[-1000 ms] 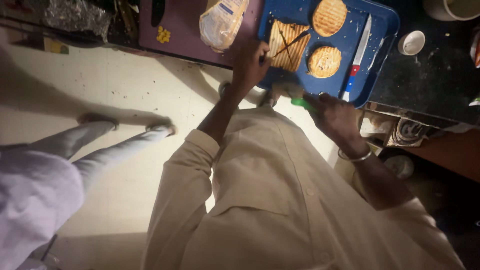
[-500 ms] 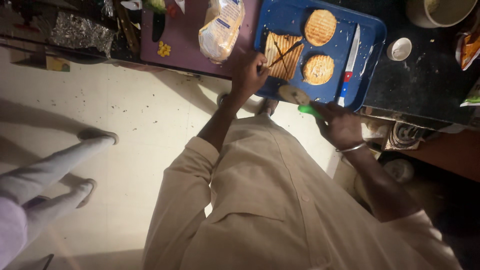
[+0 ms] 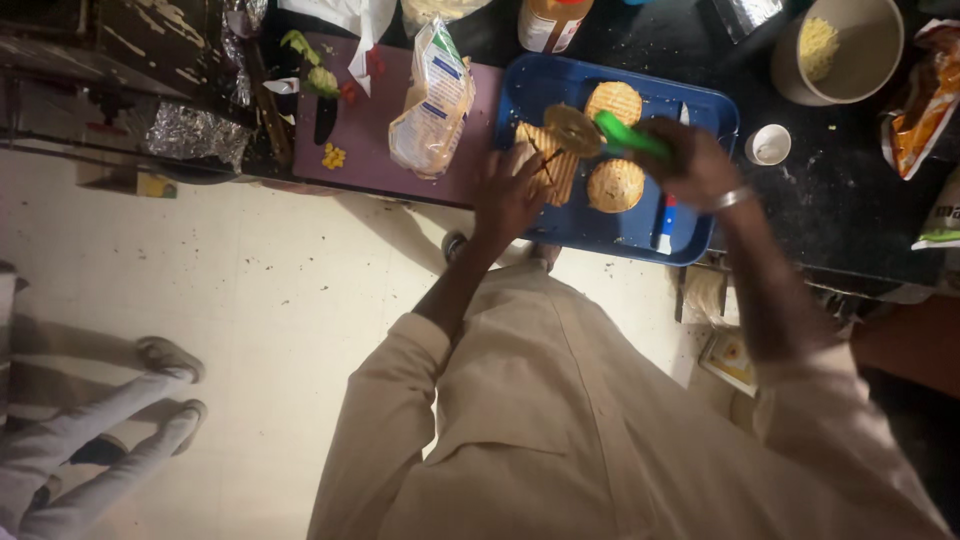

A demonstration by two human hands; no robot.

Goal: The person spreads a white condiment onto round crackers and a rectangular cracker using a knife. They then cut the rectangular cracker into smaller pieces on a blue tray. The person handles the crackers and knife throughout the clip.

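The right hand (image 3: pixel 695 165) gripped a green-handled wheel cutter (image 3: pixel 573 130) over the blue tray (image 3: pixel 620 235); the left hand (image 3: pixel 508 195) pressed spread fingers on the grilled sandwich (image 3: pixel 553 170). A slip could nick those fingers. A knife (image 3: pixel 664 225) lay on the tray; a bread bag (image 3: pixel 432 100) crowded the tray's left edge.
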